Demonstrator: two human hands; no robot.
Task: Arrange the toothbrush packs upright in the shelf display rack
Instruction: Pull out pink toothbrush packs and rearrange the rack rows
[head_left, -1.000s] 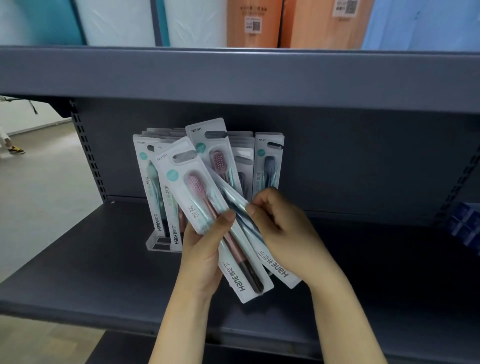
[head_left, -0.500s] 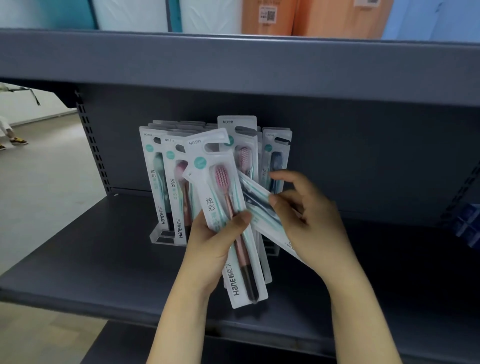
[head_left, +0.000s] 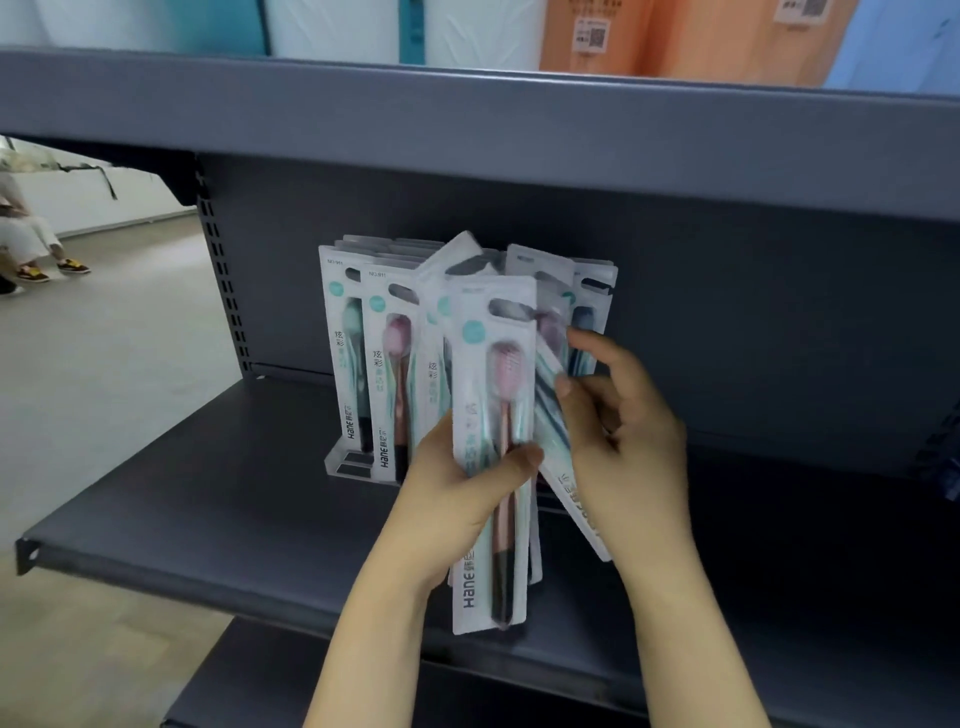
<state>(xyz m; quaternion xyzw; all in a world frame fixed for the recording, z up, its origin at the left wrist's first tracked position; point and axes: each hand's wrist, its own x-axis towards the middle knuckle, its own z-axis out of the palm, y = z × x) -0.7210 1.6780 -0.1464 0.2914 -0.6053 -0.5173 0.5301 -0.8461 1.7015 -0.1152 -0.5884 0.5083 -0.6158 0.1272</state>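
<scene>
I see left hand (head_left: 447, 499) gripping pink-brush pack (head_left: 493, 447), right hand (head_left: 618, 441) pinching tilted pack (head_left: 550, 415); rack (head_left: 348, 462) mostly hidden.

- Left hand (head_left: 457, 488) raised, thumb across, fingers curled in a grip
- Right hand (head_left: 618, 431) beside it, fingertips pinching (forearms both angled up from near)

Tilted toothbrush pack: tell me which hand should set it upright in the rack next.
Right. The right hand already pinches the tilted toothbrush pack beside the rack; the left hand is occupied gripping a pink-brush pack.
</scene>
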